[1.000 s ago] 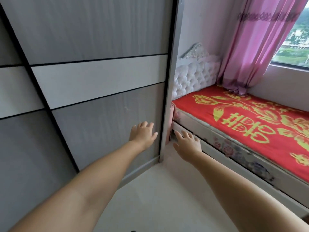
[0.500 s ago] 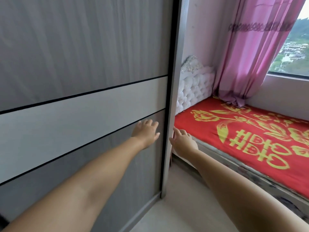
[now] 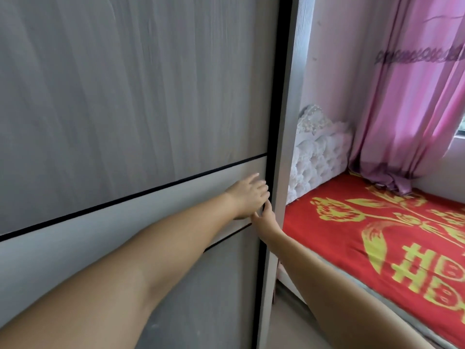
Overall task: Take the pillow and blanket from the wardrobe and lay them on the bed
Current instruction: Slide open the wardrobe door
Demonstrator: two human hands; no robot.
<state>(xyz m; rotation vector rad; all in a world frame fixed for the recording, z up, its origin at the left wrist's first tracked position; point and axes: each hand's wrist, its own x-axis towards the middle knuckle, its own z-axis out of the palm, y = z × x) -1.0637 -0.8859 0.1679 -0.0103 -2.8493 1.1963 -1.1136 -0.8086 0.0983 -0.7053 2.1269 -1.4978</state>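
The grey sliding wardrobe door (image 3: 141, 96) is closed, so the pillow and blanket are hidden from view. My left hand (image 3: 247, 197) lies on the door's pale band, its fingertips curled over the black right edge. Just below it, my right hand (image 3: 264, 219) reaches up to the same edge, with its fingers hooked at the black strip and partly hidden by the left hand. The bed (image 3: 392, 238), covered by a red sheet with a yellow pattern, lies to the right of the wardrobe.
The wardrobe's grey side frame (image 3: 284, 147) stands between the door and the white tufted headboard (image 3: 317, 159). A pink curtain (image 3: 412, 96) hangs over the far end of the bed. A strip of pale floor (image 3: 289, 323) runs between wardrobe and bed.
My view has moved closer and higher. Both hands rose from low in front of the door and came together on its right edge.
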